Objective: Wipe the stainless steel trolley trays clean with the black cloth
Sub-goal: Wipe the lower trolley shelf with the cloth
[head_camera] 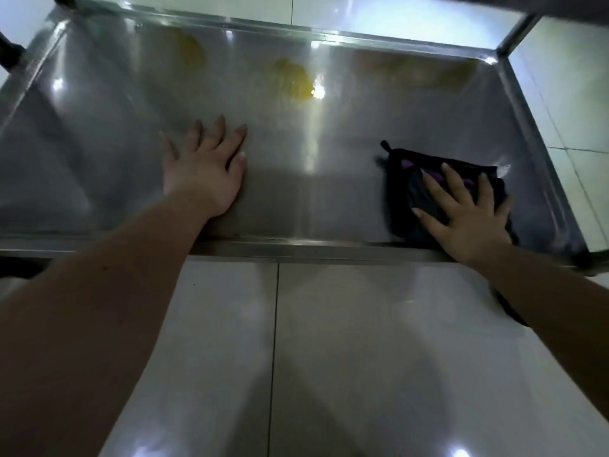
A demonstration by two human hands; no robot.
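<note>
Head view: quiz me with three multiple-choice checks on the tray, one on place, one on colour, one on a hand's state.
1. Where on the tray is the black cloth?
A) far left corner
B) near right part
C) dead centre

2. What colour are the smears near the far edge?
A) yellow
B) blue
C) red

3. How is the left hand?
A) gripping the cloth
B) clenched in a fist
C) flat on bare steel

Answers: B, the right hand presses it there; A, yellowish patches show; C, its fingers are straight and hold nothing.

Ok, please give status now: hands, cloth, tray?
Right hand flat on black cloth, near right corner. Left hand flat on tray. Yellow stains at far side.
</note>
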